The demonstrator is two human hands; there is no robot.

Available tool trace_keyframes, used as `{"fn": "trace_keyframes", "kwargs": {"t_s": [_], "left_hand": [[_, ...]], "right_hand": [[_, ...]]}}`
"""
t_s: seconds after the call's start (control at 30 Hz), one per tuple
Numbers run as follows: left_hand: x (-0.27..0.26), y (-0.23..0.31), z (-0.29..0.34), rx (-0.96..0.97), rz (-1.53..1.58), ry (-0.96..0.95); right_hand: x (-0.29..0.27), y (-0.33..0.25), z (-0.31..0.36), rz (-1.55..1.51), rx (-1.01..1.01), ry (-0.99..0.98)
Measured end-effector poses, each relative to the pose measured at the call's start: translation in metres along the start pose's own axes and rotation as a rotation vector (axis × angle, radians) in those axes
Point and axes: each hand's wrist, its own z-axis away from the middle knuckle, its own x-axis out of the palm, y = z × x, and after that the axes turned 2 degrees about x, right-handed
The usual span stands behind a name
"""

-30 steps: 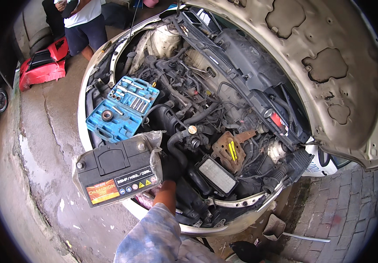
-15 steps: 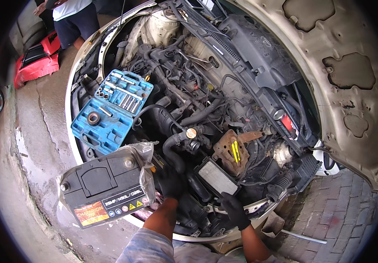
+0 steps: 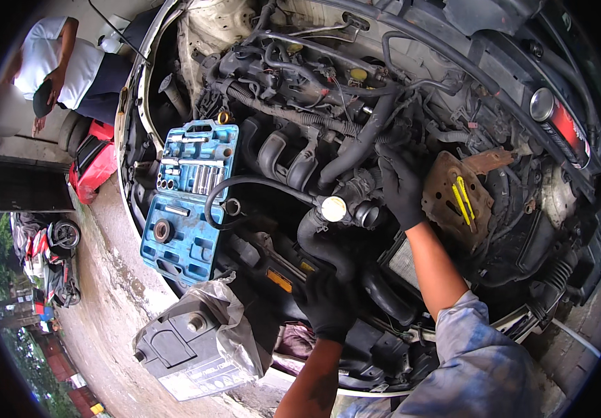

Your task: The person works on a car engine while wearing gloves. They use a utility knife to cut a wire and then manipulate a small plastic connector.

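Note:
In a car's engine bay, my left hand in a black glove rests on the dark front panel, below a thick black curved hose. Its fingers look spread, though they blend into the dark parts. My right hand, also gloved, reaches deeper in, fingers stretched out, nothing visible in them. It is beside the black pipe fitting and the round pale cap. Under my right forearm lies a rectangular grey-white finned panel, partly covered. Right of that hand, a yellow tool lies on a rusty metal tray.
An open blue socket set case lies on the bay's left edge. Nearer stands a car battery partly wrapped in clear plastic. A red and black spray can rests at the right. A person in a white shirt is at the far left.
My right hand has moved from the front edge, beside the finned panel, up and inward to the pipe fitting. My left hand stays at the front panel. The whole view has shifted and tilted.

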Motion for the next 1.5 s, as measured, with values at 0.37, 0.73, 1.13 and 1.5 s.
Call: {"fn": "trace_keyframes", "kwargs": {"t_s": [0.37,0.73,1.13,1.5], "left_hand": [[0.009,0.012,-0.006,0.142,0.119,0.151],[0.051,0.095,-0.238,0.29,0.589,0.499],[0.062,0.07,-0.252,0.321,0.649,0.298],[0.054,0.069,-0.251,0.424,0.594,0.36]], "right_hand": [[0.028,0.016,-0.001,-0.154,0.176,0.053],[0.024,0.027,0.007,-0.758,0.251,-0.038],[0.006,0.033,0.007,-0.402,0.087,-0.012],[0.018,0.045,0.005,-0.503,0.283,0.043]]}}
